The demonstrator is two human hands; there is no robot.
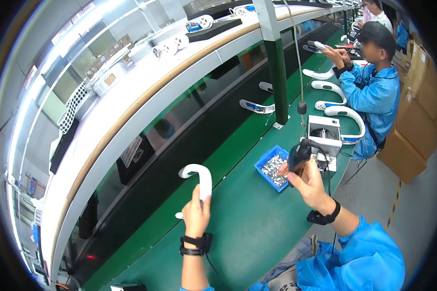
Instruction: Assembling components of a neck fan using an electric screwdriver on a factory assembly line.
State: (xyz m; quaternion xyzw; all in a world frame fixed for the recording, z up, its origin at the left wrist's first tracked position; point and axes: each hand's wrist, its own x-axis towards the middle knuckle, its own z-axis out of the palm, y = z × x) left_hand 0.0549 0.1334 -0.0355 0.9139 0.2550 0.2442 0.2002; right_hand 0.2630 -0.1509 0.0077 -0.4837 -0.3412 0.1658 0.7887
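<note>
My left hand (195, 218) is closed around the lower end of a white hook-shaped part (205, 180), whose curved end points up and to the left. It is held over the green bench by the edge of the dark conveyor belt. My right hand (310, 182) is closed on a black hand tool (299, 154) with a cable. Its working tip cannot be made out. The fingertips are over the right side of a blue bin (261, 170) full of small shiny metal pieces. Just beyond that hand stands a white box-shaped device (324, 133).
Several white curved parts lie along the green bench (238, 208) and the dark belt (170, 182). A green post (275, 82) rises beyond the bin, with a hanging cord beside it. At right, a co-worker in blue (374, 97) handles a white part near cardboard boxes (403, 140).
</note>
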